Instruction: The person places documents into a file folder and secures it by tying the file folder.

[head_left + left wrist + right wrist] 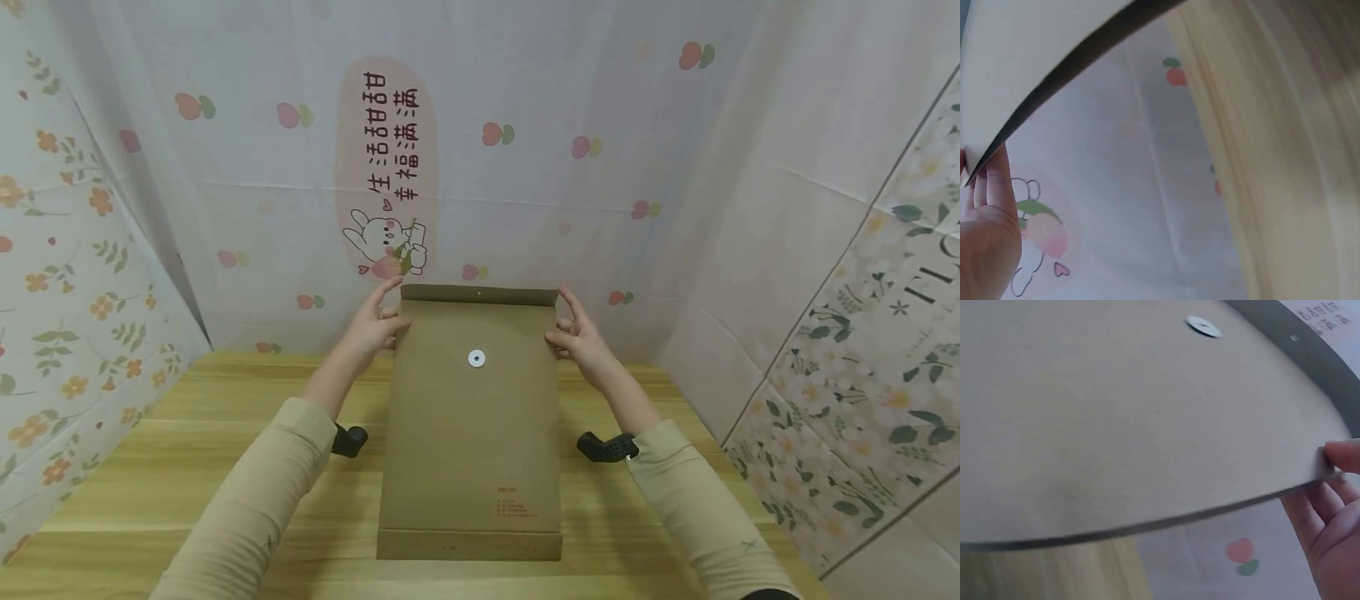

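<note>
A large brown kraft paper file envelope [472, 417] stands tilted over the table, its top raised toward the back curtain. It has a white round button [476, 358], small red print at the lower right and a flap [480, 294] turned up along the top. My left hand [372, 327] pinches its upper left edge, thumb in front and fingers behind. At the upper right edge my right hand [581, 337] grips it the same way. The right wrist view shows that thumb on the envelope [1116, 425] near the corner, with fingers underneath.
The wood-grain table [262, 417] extends on both sides of the envelope. A white curtain [525, 208] with fruit prints and a rabbit drawing hangs close behind. Floral curtains [75, 250] close in the left and right sides. Black wrist mounts [607, 447] stick out from the sleeves.
</note>
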A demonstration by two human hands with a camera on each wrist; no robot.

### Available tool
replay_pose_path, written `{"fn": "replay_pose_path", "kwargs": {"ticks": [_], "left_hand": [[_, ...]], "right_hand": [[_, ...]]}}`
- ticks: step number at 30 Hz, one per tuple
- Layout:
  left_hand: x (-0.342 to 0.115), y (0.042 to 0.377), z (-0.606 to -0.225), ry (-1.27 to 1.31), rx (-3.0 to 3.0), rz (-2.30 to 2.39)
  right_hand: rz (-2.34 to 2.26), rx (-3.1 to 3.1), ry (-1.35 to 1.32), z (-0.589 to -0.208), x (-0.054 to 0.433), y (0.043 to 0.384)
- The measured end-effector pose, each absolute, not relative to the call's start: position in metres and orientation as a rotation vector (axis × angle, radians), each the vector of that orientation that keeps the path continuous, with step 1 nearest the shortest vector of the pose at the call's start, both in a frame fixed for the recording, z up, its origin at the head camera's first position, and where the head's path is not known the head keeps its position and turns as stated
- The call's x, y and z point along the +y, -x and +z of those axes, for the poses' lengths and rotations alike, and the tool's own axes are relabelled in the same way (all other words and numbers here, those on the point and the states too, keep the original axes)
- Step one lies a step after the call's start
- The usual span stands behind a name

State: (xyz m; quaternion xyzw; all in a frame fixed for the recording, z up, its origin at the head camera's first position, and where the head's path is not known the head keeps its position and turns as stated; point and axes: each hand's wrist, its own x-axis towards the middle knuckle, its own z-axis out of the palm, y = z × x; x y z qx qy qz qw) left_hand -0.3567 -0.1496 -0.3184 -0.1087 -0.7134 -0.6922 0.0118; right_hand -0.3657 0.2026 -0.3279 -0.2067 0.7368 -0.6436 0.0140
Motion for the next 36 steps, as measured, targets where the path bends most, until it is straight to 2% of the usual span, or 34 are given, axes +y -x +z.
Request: {"fn": "replay_pose_path", "kwargs": {"ticks": [5, 10, 18, 36], "left_hand": [[-0.152, 0.359, -0.309, 0.481, -2.291, -2.055], [-0.152, 0.36, -0.306, 0.508, -2.326, -1.994], [-0.151, 0.361, -0.308, 0.483, -2.374, -1.936], [-0.147, 0.36, -0.313, 0.319, -2.225, -2.166]], "right_hand": [[-1.937, 2.37, 0.716, -0.316, 0.21, 0.369], [-1.92, 2.448, 0.735, -0.314, 0.211, 0.368], [-2.029, 2.4, 0.685, -0.319, 0.209, 0.367], [-2.122, 2.494, 0.544, -0.322, 0.191, 0.365]]}}
